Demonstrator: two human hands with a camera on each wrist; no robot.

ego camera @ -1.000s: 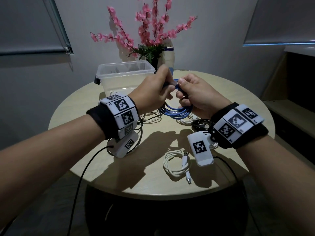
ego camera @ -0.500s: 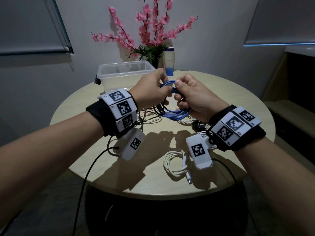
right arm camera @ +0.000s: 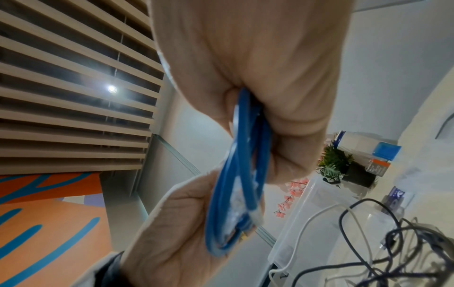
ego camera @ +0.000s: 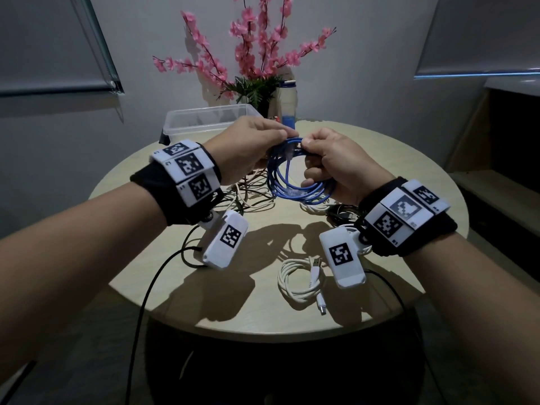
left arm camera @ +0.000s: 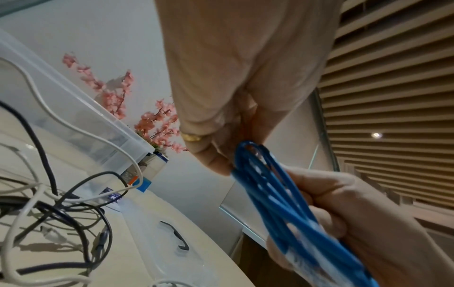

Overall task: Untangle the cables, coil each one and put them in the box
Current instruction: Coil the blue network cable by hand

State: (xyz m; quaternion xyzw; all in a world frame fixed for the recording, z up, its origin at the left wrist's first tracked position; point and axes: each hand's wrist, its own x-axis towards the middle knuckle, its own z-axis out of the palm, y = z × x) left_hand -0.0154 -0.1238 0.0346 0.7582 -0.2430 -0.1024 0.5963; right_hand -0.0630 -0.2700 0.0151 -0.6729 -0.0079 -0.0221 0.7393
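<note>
Hands: left hand point(ego camera: 248, 147) pinches the top of the blue cable point(ego camera: 295, 176); right hand point(ego camera: 336, 168) grips the coil's side, above the table point(ego camera: 263, 317).
Done: blue cable looks coiled; white coil point(ego camera: 301, 283) lies near the front edge.
Left: tangle point(ego camera: 248, 197) of black and white cables under the hands; box point(ego camera: 204, 121) appears empty.

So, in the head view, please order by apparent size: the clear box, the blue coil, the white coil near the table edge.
1. clear box, though partly hidden by the left hand
2. blue coil
3. white coil; the two coils look close, and the white one is nearer the camera.
</note>
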